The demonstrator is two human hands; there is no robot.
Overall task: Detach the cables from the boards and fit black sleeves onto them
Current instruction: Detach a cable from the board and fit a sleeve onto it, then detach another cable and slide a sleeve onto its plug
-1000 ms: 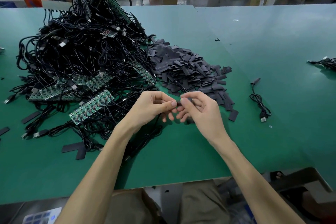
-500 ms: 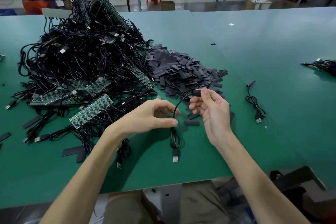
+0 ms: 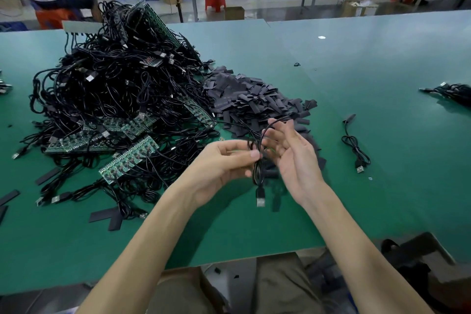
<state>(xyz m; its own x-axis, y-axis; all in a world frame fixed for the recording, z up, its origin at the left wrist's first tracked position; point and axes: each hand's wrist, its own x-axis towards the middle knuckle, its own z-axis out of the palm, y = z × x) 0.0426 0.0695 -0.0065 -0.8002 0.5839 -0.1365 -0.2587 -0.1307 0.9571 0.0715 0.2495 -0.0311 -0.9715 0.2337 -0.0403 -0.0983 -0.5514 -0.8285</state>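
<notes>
My left hand (image 3: pixel 224 160) pinches a short black USB cable (image 3: pixel 258 176) between thumb and fingers; its loops and metal plug hang below, above the green table (image 3: pixel 356 71). The cable's upper end arcs over my right hand (image 3: pixel 293 153), which is beside it with palm up and fingers straight and spread. A sleeve sits on that far end near the sleeve pile. Behind my hands lies a heap of flat black sleeves (image 3: pixel 254 102). To the left is a big tangle of black cables (image 3: pixel 114 89) still plugged into green boards (image 3: pixel 127 158).
A finished cable (image 3: pixel 355 145) lies on the table right of my hands. More cables (image 3: pixel 451 90) sit at the far right edge. Loose sleeves (image 3: pixel 107 216) lie at the left front. A person sits at the back left beyond the table.
The sleeved end has left my right hand's pinch and that hand has opened, palm up. My left hand has risen slightly, still pinching the coiled cable.
</notes>
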